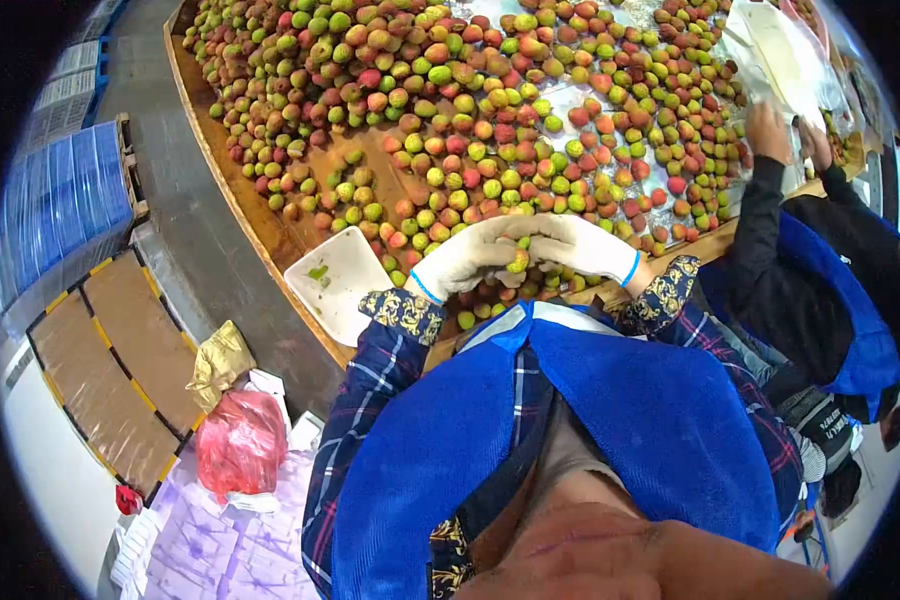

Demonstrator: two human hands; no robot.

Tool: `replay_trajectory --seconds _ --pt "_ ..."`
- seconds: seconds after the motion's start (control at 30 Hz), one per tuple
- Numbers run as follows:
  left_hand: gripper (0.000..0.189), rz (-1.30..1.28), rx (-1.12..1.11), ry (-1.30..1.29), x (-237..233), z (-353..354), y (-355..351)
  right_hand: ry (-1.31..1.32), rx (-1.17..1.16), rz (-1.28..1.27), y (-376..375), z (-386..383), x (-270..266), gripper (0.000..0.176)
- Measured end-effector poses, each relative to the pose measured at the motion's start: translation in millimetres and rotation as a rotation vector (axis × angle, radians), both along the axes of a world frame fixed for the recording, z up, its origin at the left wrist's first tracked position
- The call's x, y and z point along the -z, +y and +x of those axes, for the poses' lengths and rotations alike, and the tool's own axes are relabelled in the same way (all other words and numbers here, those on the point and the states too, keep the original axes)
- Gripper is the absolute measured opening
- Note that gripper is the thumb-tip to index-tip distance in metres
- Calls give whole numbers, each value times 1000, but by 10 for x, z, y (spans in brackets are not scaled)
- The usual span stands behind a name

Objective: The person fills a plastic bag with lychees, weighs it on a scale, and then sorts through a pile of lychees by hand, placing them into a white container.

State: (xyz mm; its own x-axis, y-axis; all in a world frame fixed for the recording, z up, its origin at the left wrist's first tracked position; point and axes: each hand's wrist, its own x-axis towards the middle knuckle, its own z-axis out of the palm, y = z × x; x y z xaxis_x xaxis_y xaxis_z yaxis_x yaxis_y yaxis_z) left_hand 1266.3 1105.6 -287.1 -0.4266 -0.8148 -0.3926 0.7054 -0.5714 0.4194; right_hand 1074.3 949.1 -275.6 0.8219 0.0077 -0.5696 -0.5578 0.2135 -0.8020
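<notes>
My two hands, in white gloves with blue cuffs, meet at the near edge of a large heap of red and green lychees (pixel 490 130). Fingers curled, my left hand (pixel 467 257) is closed around a greenish lychee (pixel 518 261). My right hand (pixel 578 246) reaches in from the other side, its fingers bent against the same fruit. Part of a second lychee shows between the fingertips. More lychees lie right under and around both hands.
A white tray (pixel 342 285) with some green leaf bits stands left of my hands. The wooden table rim (pixel 235 205) curves along the left. At right, a co-worker's hands (pixel 770 132) are by a white bag (pixel 785 60). A red plastic bag (pixel 242 440) sits lower left.
</notes>
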Motion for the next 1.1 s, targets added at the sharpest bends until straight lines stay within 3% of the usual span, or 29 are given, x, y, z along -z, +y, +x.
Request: replay_trajectory --seconds 0.13,0.17,0.2,0.27,0.33,0.5,0.7,0.77,0.8,0.87,0.9,0.93,1.0,1.03,1.1 --pt "65 14 93 -78 129 3 20 -13 -20 -132 90 -40 115 30" --pt "65 26 33 -131 210 -21 25 -185 4 -393 129 -65 211 26" --pt "66 37 -25 -183 282 -48 35 -169 17 -393 188 -91 320 26" --pt "69 102 -83 -245 300 -81 8 -218 69 -693 281 -132 471 23" --pt "70 101 -40 -481 311 -96 -31 -183 121 -700 306 -163 491 21" --pt "55 60 -55 -334 283 -134 -64 -146 137 -662 334 -192 485 23" --pt "48 -38 84 -517 372 -116 -10 -120 104 -725 464 -244 430 23" --pt "47 -76 130 -811 533 -177 36 -86 93 -821 524 -291 426 24" --pt "47 -90 131 -808 505 -199 56 -80 97 -834 579 -292 374 24" --pt "48 -438 62 -1337 445 -279 90 103 -3 -968 668 -320 271 25" --pt "43 -418 43 -1306 351 -312 90 117 5 -980 725 -384 280 25" --pt "43 -437 44 -1297 349 -337 96 63 114 -987 788 -463 307 26" --pt "44 -493 60 -1514 379 -377 67 12 229 -999 804 -652 304 26" --pt "35 -553 -66 -1548 459 -374 78 -41 298 -840 851 -787 241 27" --pt "44 -606 -221 -1666 537 -315 68 58 497 -340 956 -1104 129 29"
